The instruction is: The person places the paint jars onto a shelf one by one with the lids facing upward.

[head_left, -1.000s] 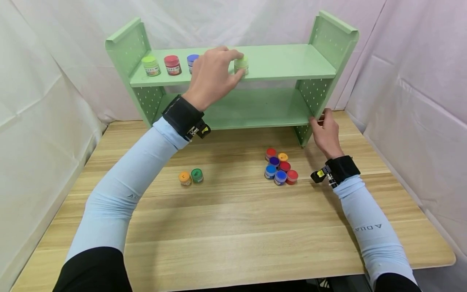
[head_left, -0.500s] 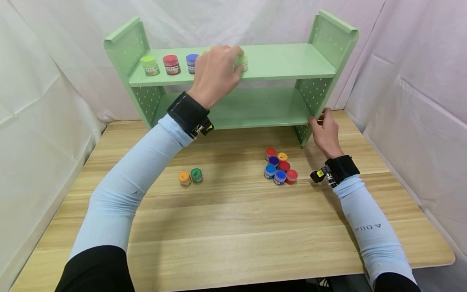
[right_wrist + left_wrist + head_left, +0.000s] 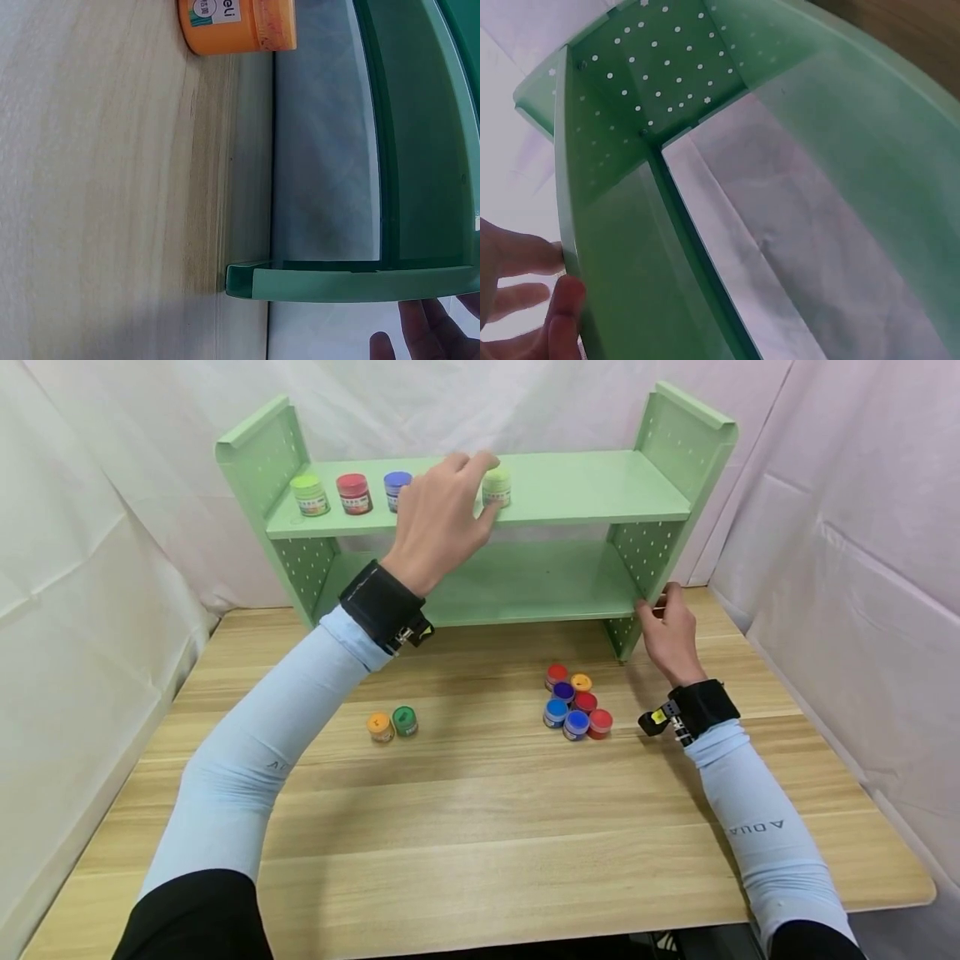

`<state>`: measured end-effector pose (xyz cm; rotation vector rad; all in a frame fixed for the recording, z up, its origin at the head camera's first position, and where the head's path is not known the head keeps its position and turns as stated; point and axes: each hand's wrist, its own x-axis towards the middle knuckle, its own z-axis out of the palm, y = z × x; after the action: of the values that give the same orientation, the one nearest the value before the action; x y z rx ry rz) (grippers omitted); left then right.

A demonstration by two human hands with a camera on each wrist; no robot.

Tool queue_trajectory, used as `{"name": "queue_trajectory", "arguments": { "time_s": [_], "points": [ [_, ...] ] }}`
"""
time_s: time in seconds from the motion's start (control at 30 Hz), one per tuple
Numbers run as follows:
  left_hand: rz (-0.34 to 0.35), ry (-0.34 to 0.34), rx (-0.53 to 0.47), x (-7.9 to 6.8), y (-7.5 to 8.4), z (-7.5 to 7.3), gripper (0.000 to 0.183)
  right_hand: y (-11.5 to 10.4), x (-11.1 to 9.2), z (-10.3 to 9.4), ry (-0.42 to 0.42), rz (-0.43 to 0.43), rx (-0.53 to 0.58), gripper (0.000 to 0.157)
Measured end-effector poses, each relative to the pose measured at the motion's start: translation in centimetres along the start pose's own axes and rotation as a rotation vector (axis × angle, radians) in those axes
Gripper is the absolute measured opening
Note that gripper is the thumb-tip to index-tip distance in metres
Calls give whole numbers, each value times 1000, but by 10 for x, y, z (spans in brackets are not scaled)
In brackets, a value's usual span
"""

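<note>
My left hand (image 3: 442,518) is at the upper shelf, thumb and index finger spread beside a light-green-lidded paint jar (image 3: 497,487). Gaps show between those fingertips and the jar, which stands upright on the shelf. In the left wrist view, left-hand fingers (image 3: 564,296) appear at the shelf's front edge; the jar is out of sight there. My right hand (image 3: 671,635) touches the right side panel of the green shelf unit (image 3: 555,581). From the right wrist view, its fingers (image 3: 424,326) lie against the panel's outer face.
A lime jar (image 3: 310,495), a red jar (image 3: 354,493) and a partly covered blue jar (image 3: 396,489) stand left on the upper shelf. On the wooden table (image 3: 465,827) sit an orange jar (image 3: 380,727), a green jar (image 3: 405,721) and a cluster of several jars (image 3: 577,717).
The left hand's thumb and index finger have come away from the light-green-lidded jar, and the hand has shifted slightly left. The jar stays on the shelf. The right hand has not moved.
</note>
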<state>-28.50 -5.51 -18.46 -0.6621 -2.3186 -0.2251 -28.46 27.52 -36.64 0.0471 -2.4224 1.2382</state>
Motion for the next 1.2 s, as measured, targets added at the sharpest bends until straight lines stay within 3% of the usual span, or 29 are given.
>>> {"name": "queue_trajectory", "arguments": {
  "time_s": [0.23, 0.37, 0.87, 1.07, 1.2],
  "points": [
    [103, 178, -83, -25, -4, 2, 33, 0, 0, 1, -4, 2, 0, 47],
    [116, 191, -122, -47, -10, 4, 29, 0, 1, 2, -10, 2, 8, 47],
    [150, -11, -390, -145, -40, 43, 33, 0, 0, 4, 14, -10, 7, 44],
    [149, -153, -454, -168, -55, 49, 23, 0, 1, 3, 11, -8, 2, 45],
    [111, -255, -464, -178, -66, 53, 18, 1, 1, 3, 10, -11, 3, 46]
  ]
}}
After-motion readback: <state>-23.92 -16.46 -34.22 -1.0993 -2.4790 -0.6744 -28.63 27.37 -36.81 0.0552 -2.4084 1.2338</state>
